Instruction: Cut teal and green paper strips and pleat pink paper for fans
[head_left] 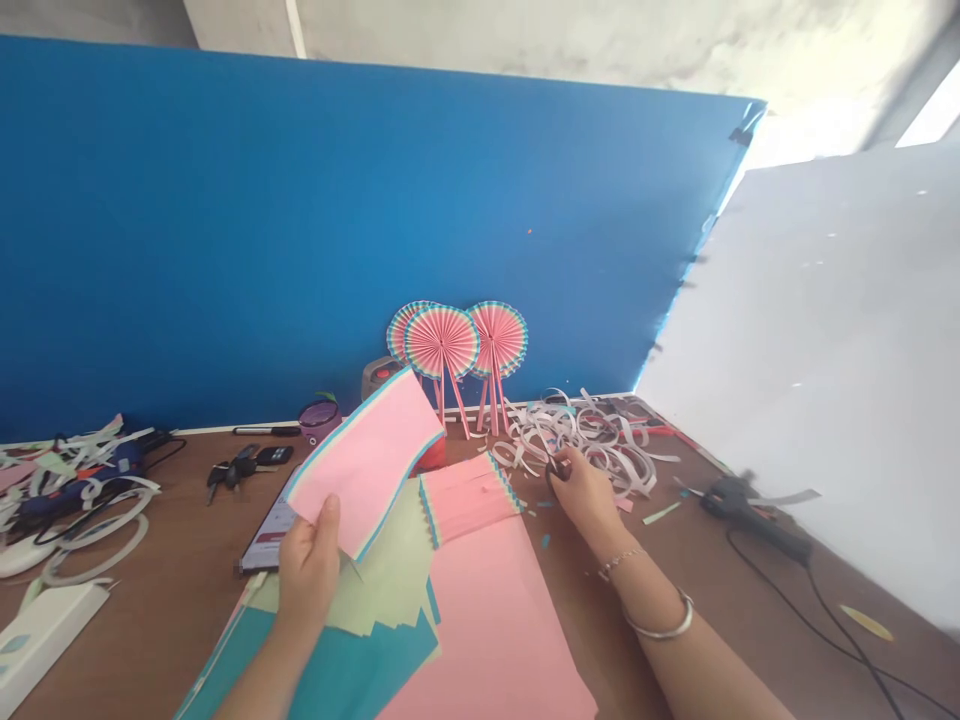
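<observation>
My left hand (311,555) pinches the lower edge of a pink paper sheet (371,450) bordered with yellow and blue strips, holding it raised and tilted above the table. My right hand (583,490) is closed around the dark handles of a pair of scissors (555,468), whose tips point at a heap of curled white paper strips (600,440). Between the hands, a pleated pink paper piece (469,500) with a zigzag coloured edge lies on a large pink sheet (487,630). Pale green paper (390,570) and teal paper (360,670) lie to its left.
Several round pleated paper fans (442,342) stand against the blue partition (300,220). At left are keys (238,468), a phone (270,535), a power strip (49,640) and paper scraps (64,470). A black glue gun (757,520) with its cable lies at right.
</observation>
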